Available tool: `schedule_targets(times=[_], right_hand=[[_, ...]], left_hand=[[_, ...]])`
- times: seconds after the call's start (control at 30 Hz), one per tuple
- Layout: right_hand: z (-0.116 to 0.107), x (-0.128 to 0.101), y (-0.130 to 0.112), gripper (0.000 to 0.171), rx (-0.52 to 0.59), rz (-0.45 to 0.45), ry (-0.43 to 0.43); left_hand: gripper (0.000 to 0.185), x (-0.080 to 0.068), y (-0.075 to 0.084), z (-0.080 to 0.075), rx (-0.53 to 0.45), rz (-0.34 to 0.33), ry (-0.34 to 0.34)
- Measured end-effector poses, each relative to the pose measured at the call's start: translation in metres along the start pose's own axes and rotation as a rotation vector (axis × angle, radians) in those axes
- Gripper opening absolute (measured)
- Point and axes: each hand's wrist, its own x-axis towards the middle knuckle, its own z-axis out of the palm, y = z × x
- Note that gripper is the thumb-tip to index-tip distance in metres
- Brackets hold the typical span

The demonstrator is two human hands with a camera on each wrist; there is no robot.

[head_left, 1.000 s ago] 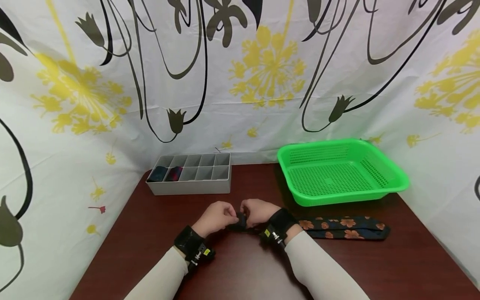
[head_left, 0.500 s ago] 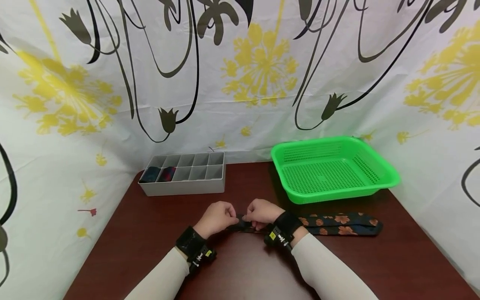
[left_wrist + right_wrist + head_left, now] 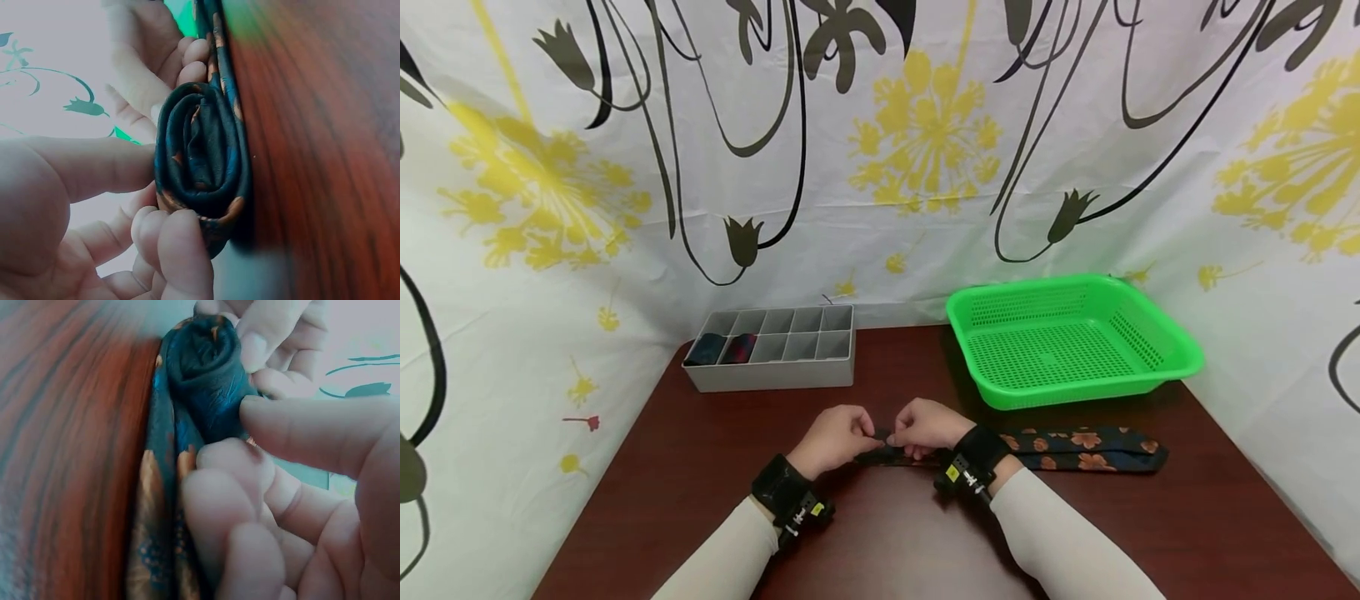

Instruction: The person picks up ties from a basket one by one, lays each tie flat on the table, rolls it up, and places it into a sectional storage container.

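A dark blue-green necktie (image 3: 1090,450) with orange flowers lies across the table, its wide pointed end to the right. Its other end is wound into a roll (image 3: 200,144), whose coiled layers show in both wrist views. My left hand (image 3: 835,437) pinches the roll's left side, thumb on top and curled fingertips at its outer edge. From the other side my right hand (image 3: 928,427) holds the roll (image 3: 209,369) between thumb and curled fingers. Those fingers also lie along the flat part of the tie. In the head view the hands mostly hide the roll.
A grey divided box (image 3: 775,375) stands at the back left, with a dark rolled item (image 3: 706,349) and a red-and-navy one (image 3: 740,348) in two front compartments. A green perforated basket (image 3: 1075,400) sits at the back right. Patterned cloth (image 3: 850,167) hangs behind the table.
My right hand has shifted slightly right, away from the left hand, and more of the tie shows between them. The left hand stays nearly in place. The head view has turned a little.
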Motion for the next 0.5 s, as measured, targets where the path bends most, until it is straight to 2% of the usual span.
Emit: schedule_targets(times=[0.17,0.27,0.33,0.5], right_hand=[[0.000,-0.002,0.000,0.026,-0.030,0.005,0.027],[0.000,-0.002,0.003,0.026,-0.047,-0.004,0.045],[0.001,-0.002,0.007,0.026,-0.058,-0.019,0.053],[0.005,-0.004,0.013,0.030,-0.107,-0.065,0.077]], left_hand=[[0.017,0.003,-0.001,0.000,-0.010,0.027,-0.018],[0.008,0.005,-0.005,-0.008,-0.084,0.030,-0.082],[0.004,0.006,-0.011,-0.014,-0.103,0.010,-0.098],[0.011,0.004,-0.026,-0.016,0.031,-0.008,-0.088]])
